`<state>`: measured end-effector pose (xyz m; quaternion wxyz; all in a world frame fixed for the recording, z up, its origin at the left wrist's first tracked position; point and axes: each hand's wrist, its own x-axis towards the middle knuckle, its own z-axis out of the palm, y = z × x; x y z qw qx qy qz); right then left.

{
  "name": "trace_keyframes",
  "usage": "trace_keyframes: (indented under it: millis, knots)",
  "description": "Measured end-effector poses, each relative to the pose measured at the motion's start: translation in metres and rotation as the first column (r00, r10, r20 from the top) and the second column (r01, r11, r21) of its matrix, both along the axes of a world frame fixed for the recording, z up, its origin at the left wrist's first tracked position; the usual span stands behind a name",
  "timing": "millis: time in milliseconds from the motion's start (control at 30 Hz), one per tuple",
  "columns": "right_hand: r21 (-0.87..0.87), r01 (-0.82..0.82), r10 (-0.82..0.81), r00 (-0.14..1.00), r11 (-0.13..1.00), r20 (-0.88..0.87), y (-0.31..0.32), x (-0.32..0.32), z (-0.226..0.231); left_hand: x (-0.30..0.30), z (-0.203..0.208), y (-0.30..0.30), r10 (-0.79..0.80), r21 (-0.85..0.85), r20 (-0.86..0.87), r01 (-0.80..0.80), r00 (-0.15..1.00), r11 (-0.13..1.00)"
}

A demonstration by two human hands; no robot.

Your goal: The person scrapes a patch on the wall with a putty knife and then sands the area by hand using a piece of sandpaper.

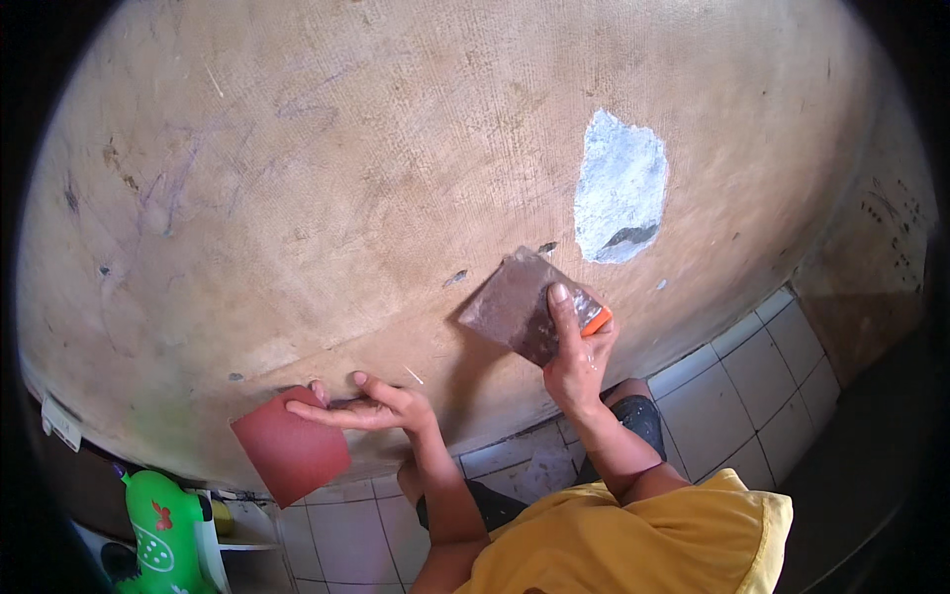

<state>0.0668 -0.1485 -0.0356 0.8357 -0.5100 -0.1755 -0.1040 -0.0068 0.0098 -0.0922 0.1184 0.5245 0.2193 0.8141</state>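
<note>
On the left, my left hand (381,404) holds a square sheet of red sandpaper (294,447) between its fingers, low in front of the wall. The thumb is held apart. My right hand (578,358) grips a wide, flat scraper (513,302) with a stained grey-brown blade and an orange handle. Its thumb presses on the blade, where white smears show. The blade is close to the wall; I cannot tell whether it touches. Up and right of this hand, a rough white patch (621,188) with a dark lower edge stands out on the wall.
The worn tan wall (396,188) has scratches, purple scribbles and small chips. Below it runs a white tiled floor (747,381). A green toy-like object (158,525) stands at lower left, beside a white shelf (247,530). A wall corner rises at right.
</note>
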Motion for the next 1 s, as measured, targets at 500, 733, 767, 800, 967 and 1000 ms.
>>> trace_keyframes:
  millis: [500,733,767,800,967,1000]
  knots:
    - [0.004,-0.124,0.124,0.99,0.992,-0.063,-0.016,0.014,-0.024,0.003,-0.006,-0.001,0.029,-0.033,-0.003,-0.029,1.0,0.999]
    - [0.123,-0.165,0.178,0.979,0.979,-0.1,-0.008,0.009,-0.021,0.003,-0.001,-0.003,-0.013,-0.033,0.022,0.014,1.0,0.999]
    - [0.148,-0.174,0.193,0.974,0.973,-0.12,-0.006,0.007,-0.02,0.003,-0.001,-0.002,-0.007,-0.033,0.018,0.008,1.0,0.999]
    - [0.145,-0.162,0.18,0.976,0.976,-0.121,-0.003,0.006,-0.019,0.002,-0.001,-0.001,-0.002,-0.032,0.014,0.002,1.0,0.999]
    - [0.182,-0.203,0.235,0.956,0.962,-0.174,-0.007,0.003,-0.017,0.004,0.0,-0.004,-0.002,-0.048,0.005,0.002,1.0,0.999]
    - [0.186,-0.201,0.235,0.954,0.962,-0.187,-0.008,0.002,-0.02,0.004,0.0,-0.006,-0.011,-0.051,0.008,0.011,1.0,0.999]
